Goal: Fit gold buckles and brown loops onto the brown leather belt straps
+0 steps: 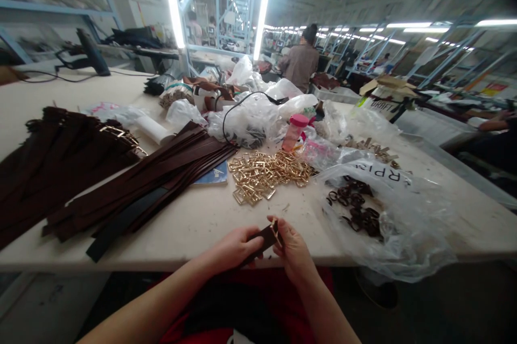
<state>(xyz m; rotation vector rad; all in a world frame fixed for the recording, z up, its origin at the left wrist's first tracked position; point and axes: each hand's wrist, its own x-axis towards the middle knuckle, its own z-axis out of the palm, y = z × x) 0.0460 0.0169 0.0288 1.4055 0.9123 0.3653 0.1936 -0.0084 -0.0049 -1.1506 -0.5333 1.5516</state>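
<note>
At the table's front edge my left hand [239, 247] is closed around a dark brown belt strap [264, 237]. The fingers of my right hand [291, 247] pinch a gold buckle [274, 227] at the strap's upper end. How the strap passes through the buckle is too small to make out. Just beyond my hands lies a heap of gold buckles [266, 172]. A fanned stack of brown straps [149, 177] rests left of the heap. To the right, an open plastic bag [420, 220] holds small dark brown loops [357, 201].
More brown straps, some with buckles, form a bundle [60, 150] at far left. A pink-lidded jar [294, 131] stands behind the heap among crumpled plastic bags [246, 118]. A blue booklet [212, 173] lies partly under the straps. Another person [301, 58] is farther back.
</note>
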